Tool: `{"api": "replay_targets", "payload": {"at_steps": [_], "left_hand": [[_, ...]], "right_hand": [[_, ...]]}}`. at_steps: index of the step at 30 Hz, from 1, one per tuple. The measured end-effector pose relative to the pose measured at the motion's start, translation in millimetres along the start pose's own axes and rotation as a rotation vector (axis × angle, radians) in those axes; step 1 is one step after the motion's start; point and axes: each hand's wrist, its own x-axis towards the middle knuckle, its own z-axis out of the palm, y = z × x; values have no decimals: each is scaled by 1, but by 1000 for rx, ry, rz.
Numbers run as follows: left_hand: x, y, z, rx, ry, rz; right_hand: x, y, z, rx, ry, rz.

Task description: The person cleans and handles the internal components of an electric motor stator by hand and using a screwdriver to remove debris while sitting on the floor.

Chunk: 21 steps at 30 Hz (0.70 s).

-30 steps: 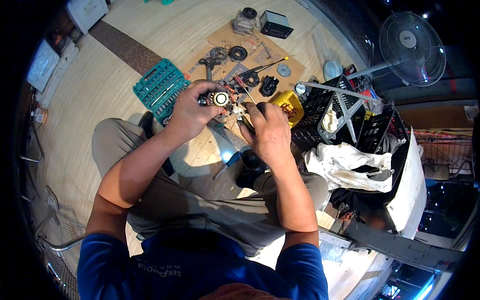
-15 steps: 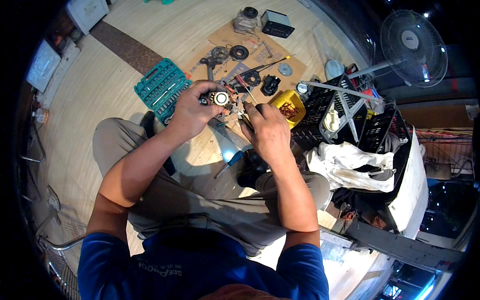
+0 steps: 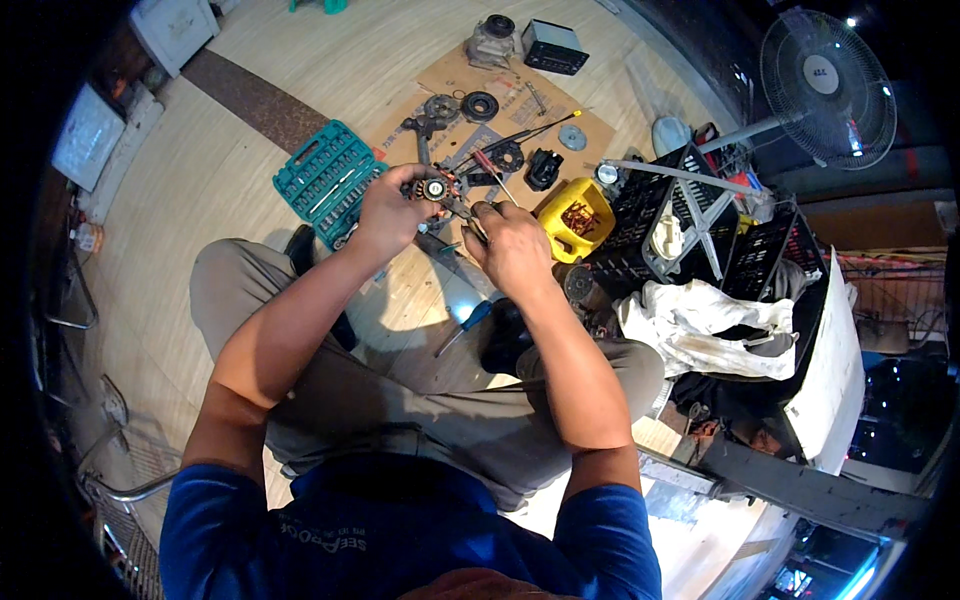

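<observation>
My left hand [image 3: 388, 215] is closed around a motor armature [image 3: 434, 189], with copper windings and a pale round bearing at its end. In my right hand [image 3: 512, 248] is a dark hand tool that looks like pliers [image 3: 458, 209]; its tip meets the armature's side, and the fingers hide most of its handles. Beyond the hands lies a screwdriver with a red handle [image 3: 486, 160]. A blue-handled screwdriver [image 3: 468, 322] rests on the floor between my legs. Right of my right hand stands a cut-open yellow container [image 3: 556, 222] holding copper-coloured scraps.
A teal socket set case [image 3: 290, 180] lies open on the left. Cardboard [image 3: 590, 135] ahead carries a black ring [image 3: 479, 106] and other dark parts. Black crates [image 3: 625, 225], a white cloth [image 3: 680, 315] and a standing fan [image 3: 828, 85] are on the right.
My right hand has moved slightly left, bringing the tool against the armature. The armature has turned and tilted a little in my left hand.
</observation>
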Motion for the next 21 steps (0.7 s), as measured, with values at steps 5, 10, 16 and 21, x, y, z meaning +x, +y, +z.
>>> {"api": "replay_targets", "payload": {"at_steps": [5, 10, 16, 21], "left_hand": [[7, -15, -1, 26, 22, 16], [27, -48, -7, -267, -31, 52], [47, -114, -29, 183, 111, 55], [59, -164, -47, 91, 146, -4]], "right_hand": [[3, 5, 10, 106, 46, 12], [3, 34, 48, 105, -46, 209], [-30, 111, 130, 14, -425, 453], [-63, 164, 191, -7, -714, 796]]}}
